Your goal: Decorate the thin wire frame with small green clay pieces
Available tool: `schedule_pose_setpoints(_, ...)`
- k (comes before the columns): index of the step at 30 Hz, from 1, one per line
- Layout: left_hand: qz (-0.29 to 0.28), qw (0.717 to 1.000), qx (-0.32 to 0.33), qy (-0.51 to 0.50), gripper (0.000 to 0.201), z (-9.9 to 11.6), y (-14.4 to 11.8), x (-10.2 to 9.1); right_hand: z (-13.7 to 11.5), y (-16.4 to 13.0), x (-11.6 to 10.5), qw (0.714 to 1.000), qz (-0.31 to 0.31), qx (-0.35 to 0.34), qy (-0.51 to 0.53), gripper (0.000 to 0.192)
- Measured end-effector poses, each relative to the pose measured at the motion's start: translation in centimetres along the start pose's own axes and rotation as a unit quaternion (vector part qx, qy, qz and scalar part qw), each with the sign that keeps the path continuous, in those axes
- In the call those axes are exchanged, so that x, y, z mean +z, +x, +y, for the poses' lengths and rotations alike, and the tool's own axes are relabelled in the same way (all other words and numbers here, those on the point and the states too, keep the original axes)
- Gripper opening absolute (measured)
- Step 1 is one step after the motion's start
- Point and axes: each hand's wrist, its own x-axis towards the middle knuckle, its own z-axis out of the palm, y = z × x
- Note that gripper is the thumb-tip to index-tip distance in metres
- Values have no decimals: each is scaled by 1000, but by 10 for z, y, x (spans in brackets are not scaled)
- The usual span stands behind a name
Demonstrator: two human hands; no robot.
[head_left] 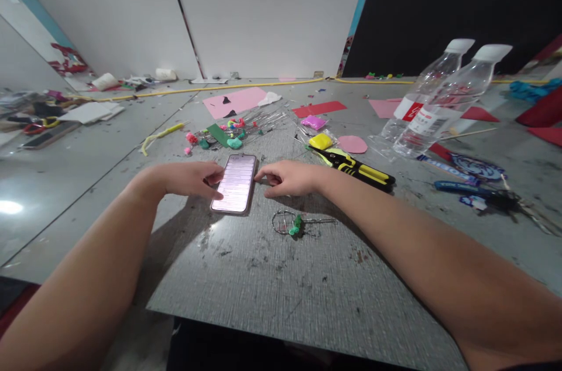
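A grey desk carries everything, and a lit phone lies flat on it near the middle, screen up. The left hand rests at the phone's left edge, fingers loosely curled and touching that edge, gripping nothing. The right hand lies at the phone's right edge, fingers half curled with the tips at the edge, likewise holding nothing. Two clear bottles with white caps lie tilted well to the right of the phone. Yellow-handled pliers lie just right of the right hand. A pile of pins and clay bits sits behind the phone. A small wire loop with a green bit lies just in front of the phone, to its right.
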Motion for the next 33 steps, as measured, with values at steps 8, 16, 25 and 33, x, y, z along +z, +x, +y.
schedule_pose_setpoints(8,23,999,4,-31,31,-7,6,4,-2,0,0,1000,-2,6,-3,44)
schedule_pose_setpoints(16,-1,1000,-6,19,44,2,-1,0,-1,-1,0,1000,-2,4,6,42)
schedule_pose_setpoints(25,-5,999,-8,40,59,3,-2,1,0,0,0,1000,-7,3,10,47)
schedule_pose_setpoints(33,-12,999,-18,42,62,9,-3,2,0,0,0,1000,-7,3,8,47)
